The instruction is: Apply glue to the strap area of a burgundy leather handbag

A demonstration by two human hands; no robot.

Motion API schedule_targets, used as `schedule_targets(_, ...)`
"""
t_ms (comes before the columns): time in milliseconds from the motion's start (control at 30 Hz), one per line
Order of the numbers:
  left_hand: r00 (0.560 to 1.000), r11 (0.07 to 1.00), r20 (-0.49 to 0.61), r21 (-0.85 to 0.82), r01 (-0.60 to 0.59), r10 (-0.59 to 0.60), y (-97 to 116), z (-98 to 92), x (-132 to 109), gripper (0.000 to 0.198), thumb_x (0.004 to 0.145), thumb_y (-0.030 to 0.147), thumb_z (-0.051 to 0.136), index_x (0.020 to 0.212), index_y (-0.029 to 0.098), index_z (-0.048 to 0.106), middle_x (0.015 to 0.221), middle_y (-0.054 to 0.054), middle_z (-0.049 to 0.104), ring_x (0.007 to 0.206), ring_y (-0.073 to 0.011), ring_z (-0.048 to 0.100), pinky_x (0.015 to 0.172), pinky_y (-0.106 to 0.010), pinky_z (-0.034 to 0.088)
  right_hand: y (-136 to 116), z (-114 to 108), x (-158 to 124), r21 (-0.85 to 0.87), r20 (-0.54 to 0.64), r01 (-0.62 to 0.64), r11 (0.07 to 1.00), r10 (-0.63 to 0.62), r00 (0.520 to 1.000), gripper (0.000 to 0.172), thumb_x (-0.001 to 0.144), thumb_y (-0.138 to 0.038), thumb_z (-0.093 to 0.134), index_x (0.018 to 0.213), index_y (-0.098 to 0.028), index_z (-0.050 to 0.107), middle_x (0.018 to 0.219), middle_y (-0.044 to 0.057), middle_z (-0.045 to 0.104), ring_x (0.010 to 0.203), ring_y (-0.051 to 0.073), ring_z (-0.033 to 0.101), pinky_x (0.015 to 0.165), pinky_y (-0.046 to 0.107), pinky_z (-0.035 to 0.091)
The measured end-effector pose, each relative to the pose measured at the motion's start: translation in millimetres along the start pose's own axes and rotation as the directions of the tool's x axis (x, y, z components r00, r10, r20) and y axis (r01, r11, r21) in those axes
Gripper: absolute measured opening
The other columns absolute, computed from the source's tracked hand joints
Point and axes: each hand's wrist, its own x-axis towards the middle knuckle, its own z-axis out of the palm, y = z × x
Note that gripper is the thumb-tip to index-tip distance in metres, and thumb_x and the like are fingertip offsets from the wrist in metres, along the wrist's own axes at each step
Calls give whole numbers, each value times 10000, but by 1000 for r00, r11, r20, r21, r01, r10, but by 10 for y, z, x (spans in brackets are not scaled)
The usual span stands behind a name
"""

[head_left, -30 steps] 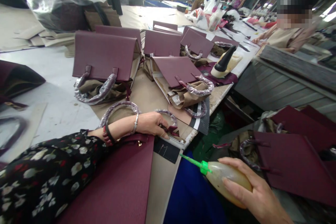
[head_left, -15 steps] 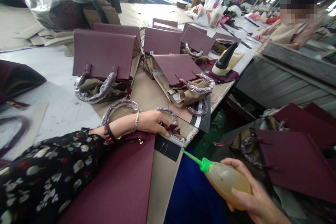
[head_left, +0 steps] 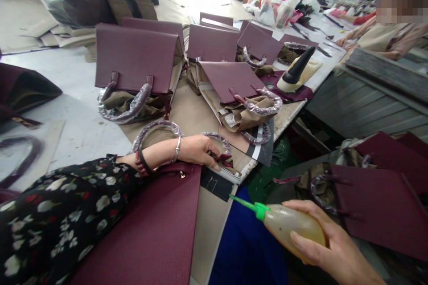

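A maroon handbag (head_left: pixel 147 227) lies in front of me, its plastic-wrapped handles (head_left: pixel 157 131) pointing away. My left hand (head_left: pixel 195 150) reaches across it, closed on material at the bag's open edge; the fingertips are partly hidden. Just below that hand, a black stitched patch (head_left: pixel 216 186) shows on the bag's beige inner side. My right hand (head_left: pixel 323 240) is wrapped round a squeeze bottle (head_left: pixel 290 229) of amber liquid with a green nozzle (head_left: pixel 245 203). The bottle is tilted, and its tip appears at the patch's right edge; whether it touches, I cannot tell.
Several maroon handbags (head_left: pixel 137 55) stand on the table beyond. A cream container with a black cone-shaped top (head_left: pixel 299 69) is at the table's right edge. More bags (head_left: pixel 377 205) lie low on the right. Another person (head_left: pixel 384 33) works across at the far right.
The bottle's nozzle tip has moved left relative to the bag, to the edge of the black patch. My left hand keeps its hold. The view has shifted slightly.
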Motion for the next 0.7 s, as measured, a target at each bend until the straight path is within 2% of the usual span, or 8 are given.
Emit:
schedule_targets(67, 1000, 1000, -5, -1, -9, 9, -4, -4, 0, 295, 721, 447, 606, 658, 159, 588, 499, 64, 366, 484, -71, 344, 441, -172, 252, -6, -18, 13, -21, 16, 26, 999, -26, 1000, 444, 659, -536, 602, 982, -234, 566, 825, -1, 623, 688, 178, 576, 598, 242, 469)
schedule_targets(233, 1000, 1000, -8, 6, -19, 20, 14, -8, -1, 294, 717, 436, 606, 621, 161, 566, 490, 63, 362, 485, -72, 351, 445, -173, 251, 14, -68, 71, -99, -71, 97, 990, -104, 992, 417, 694, -520, 597, 1006, -246, 568, 894, 2, 637, 739, 178, 600, 643, 231, 485)
schedule_targets(300, 1000, 1000, -6, 13, -11, 11, 11, -8, 2, 287, 718, 438, 604, 636, 164, 576, 491, 64, 364, 483, -73, 351, 446, -176, 252, 61, -109, 93, -139, -10, 136, 981, -139, 990, 408, 713, -515, 593, 1019, -247, 561, 897, 5, 644, 748, 181, 614, 654, 229, 499)
schedule_targets(400, 1000, 1000, -8, 14, -12, 12, -2, -6, 4, 294, 719, 455, 602, 662, 167, 592, 498, 64, 375, 487, -74, 355, 450, -182, 253, 162, -187, 121, -156, 191, 183, 971, -152, 970, 395, 744, -504, 570, 1044, -248, 544, 902, 13, 655, 755, 195, 636, 645, 236, 519)
schedule_targets(467, 1000, 1000, -12, 14, -21, 21, -1, -5, 4, 307, 719, 466, 600, 659, 165, 597, 497, 63, 380, 487, -75, 360, 454, -184, 254, 226, -230, 143, -154, 238, 198, 968, -158, 958, 386, 760, -493, 559, 1060, -251, 537, 939, 20, 653, 793, 204, 639, 662, 240, 528)
schedule_targets(633, 1000, 1000, -12, 26, -8, 8, 26, -7, -1, 311, 721, 477, 596, 710, 169, 641, 498, 60, 394, 493, -81, 363, 461, -189, 256, 267, -250, 179, -183, 64, 204, 962, -195, 979, 393, 742, -473, 605, 1062, -253, 546, 967, 24, 644, 805, 193, 637, 683, 222, 531)
schedule_targets(700, 1000, 1000, -15, 26, -6, 6, 29, -11, -4, 335, 714, 501, 598, 727, 171, 653, 502, 59, 395, 499, -82, 366, 462, -188, 258, 242, -232, 167, -178, 91, 206, 962, -192, 977, 376, 757, -471, 588, 1064, -259, 543, 958, 19, 645, 806, 191, 636, 689, 224, 529)
